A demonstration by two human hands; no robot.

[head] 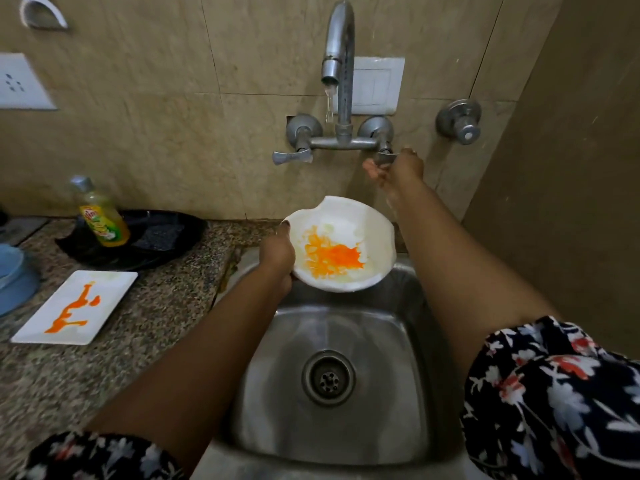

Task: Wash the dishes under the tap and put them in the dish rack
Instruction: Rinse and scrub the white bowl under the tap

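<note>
My left hand point(278, 259) grips the left rim of a white bowl point(360, 223) smeared with orange sauce, holding it tilted over the back of the steel sink point(398, 393). My right hand point(398, 171) reaches up to the wall and its fingers curl round the right tap handle point(383, 156). A thin stream of water point(329, 102) falls from the spout of the tap point(341, 39) above the bowl. A white rectangular plate point(104, 289) with orange sauce streaks lies on the counter at the left.
A black tray point(173, 233) on the granite counter point(104, 368) carries a bottle of yellow dish soap point(102, 216). A blue container point(17, 282) sits at the far left edge. A second valve point(459, 121) is on the wall right of the tap. The drain point(328, 378) is uncovered.
</note>
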